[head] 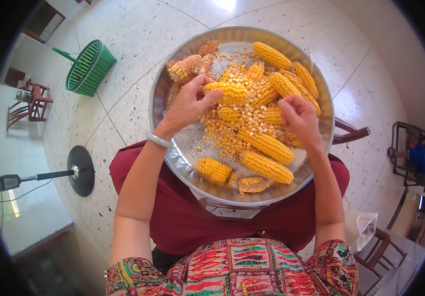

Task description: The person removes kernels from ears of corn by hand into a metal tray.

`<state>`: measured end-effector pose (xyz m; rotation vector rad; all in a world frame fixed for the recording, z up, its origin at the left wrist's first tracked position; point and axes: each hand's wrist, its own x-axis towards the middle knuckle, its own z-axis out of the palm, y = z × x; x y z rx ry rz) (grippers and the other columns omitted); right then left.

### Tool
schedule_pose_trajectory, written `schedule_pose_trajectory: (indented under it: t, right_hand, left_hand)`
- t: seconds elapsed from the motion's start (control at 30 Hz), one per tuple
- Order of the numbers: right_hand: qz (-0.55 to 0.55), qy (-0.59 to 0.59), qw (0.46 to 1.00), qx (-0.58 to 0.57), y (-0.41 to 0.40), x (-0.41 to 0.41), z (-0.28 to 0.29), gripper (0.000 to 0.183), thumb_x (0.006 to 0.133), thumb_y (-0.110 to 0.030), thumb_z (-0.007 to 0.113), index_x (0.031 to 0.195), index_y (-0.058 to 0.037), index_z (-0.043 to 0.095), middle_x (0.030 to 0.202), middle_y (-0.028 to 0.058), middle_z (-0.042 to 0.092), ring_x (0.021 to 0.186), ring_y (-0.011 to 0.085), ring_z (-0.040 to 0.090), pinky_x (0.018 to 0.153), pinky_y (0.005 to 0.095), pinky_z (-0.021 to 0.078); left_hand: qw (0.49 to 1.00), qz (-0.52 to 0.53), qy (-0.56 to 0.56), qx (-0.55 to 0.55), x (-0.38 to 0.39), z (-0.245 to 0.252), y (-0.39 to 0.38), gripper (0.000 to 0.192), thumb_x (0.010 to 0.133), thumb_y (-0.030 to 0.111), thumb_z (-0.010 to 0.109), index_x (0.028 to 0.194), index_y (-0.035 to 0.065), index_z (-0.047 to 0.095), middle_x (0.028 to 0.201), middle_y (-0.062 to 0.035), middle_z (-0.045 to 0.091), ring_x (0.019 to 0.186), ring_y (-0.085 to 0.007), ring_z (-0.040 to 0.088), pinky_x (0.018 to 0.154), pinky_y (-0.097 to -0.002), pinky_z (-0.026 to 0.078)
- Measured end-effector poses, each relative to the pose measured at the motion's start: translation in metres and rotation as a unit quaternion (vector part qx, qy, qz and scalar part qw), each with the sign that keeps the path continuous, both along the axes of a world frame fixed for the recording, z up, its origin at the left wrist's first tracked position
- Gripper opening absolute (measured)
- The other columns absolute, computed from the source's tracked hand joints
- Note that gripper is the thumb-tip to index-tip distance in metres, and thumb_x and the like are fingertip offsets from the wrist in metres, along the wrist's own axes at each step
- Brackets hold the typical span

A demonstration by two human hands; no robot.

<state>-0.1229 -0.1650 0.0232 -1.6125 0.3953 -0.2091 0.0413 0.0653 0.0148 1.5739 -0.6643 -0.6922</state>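
Observation:
A large round metal basin point(183, 142) with a perforated bottom stands before me, between my knees. My left hand point(194, 100) grips a yellow corn cob point(228, 92) over the middle of it. My right hand point(299, 116) is curled above the basin's right part, close to a corn cob point(284, 85); whether its fingers hold anything is hidden. Loose corn kernels point(218, 131) are heaped in the middle. Several cobs with kernels lie at the right and front, among them a long cob point(266, 166). Mostly stripped cobs point(190, 64) are piled at the back left.
A green woven basket point(91, 68) stands on the tiled floor at the left, above the round black base of a standing fan point(80, 171). A wooden chair leg point(353, 133) juts out right of the basin. A person in blue point(420, 159) sits at the far right. Near my right elbow is a white bag point(360, 227).

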Motion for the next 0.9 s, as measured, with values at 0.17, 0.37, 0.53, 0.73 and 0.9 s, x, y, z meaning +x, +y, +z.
schedule_pose_trajectory:
  t: [0.17,0.37,0.53,0.73,0.9]
  right_hand:
    - [0.326,-0.069,0.915,-0.226,0.059,-0.016,0.015,0.017,0.084,-0.010,0.068,0.100,-0.0066,0.063,0.080,0.0054,0.060,0.061,0.0191,0.058,0.058,0.0306,0.0486]
    - [0.473,-0.025,0.777,-0.415,0.097,-0.030,0.001,0.019,0.081,-0.009,0.068,0.100,-0.0062,0.064,0.087,0.0118,0.064,0.075,0.0345,0.065,0.066,0.0417,0.0513]
    - [0.322,-0.103,0.941,-0.011,0.065,-0.022,0.040,0.004,0.086,-0.003,0.064,0.087,-0.0005,0.062,0.073,0.0098,0.061,0.065,0.0233,0.061,0.058,0.0321,0.0487]
    - [0.208,-0.275,0.885,0.314,0.005,-0.015,0.046,0.008,0.094,-0.010,0.058,0.100,-0.0037,0.057,0.085,0.0072,0.059,0.067,0.0106,0.053,0.053,0.0230,0.0411]
    - [0.019,-0.162,0.957,0.241,-0.007,-0.009,0.040,0.006,0.097,-0.011,0.055,0.096,-0.0068,0.058,0.084,0.0053,0.060,0.064,0.0086,0.052,0.051,0.0216,0.0390]
  left_hand:
    - [0.999,0.014,0.003,0.030,-0.002,-0.007,-0.001,0.026,0.093,0.029,0.065,0.101,0.0062,0.054,0.072,0.0045,0.053,0.058,-0.0012,0.046,0.050,-0.0166,0.036]
    - [1.000,0.007,0.011,0.020,-0.004,-0.002,-0.008,0.028,0.093,0.031,0.065,0.100,0.0057,0.056,0.068,0.0051,0.052,0.056,-0.0010,0.046,0.048,-0.0171,0.036]
    - [0.998,0.025,0.048,0.008,-0.002,0.004,-0.003,0.028,0.093,0.034,0.063,0.095,0.0066,0.058,0.067,0.0053,0.052,0.055,-0.0011,0.047,0.048,-0.0168,0.036]
    - [0.952,0.072,0.267,-0.128,-0.001,0.010,-0.013,0.026,0.093,0.033,0.063,0.083,0.0085,0.062,0.065,0.0045,0.050,0.055,-0.0043,0.046,0.047,-0.0195,0.035]
    - [0.889,0.142,0.385,-0.201,-0.011,0.018,-0.024,0.036,0.097,0.038,0.054,0.119,0.0099,0.055,0.096,-0.0034,0.065,0.083,-0.0159,0.064,0.073,-0.0315,0.052]
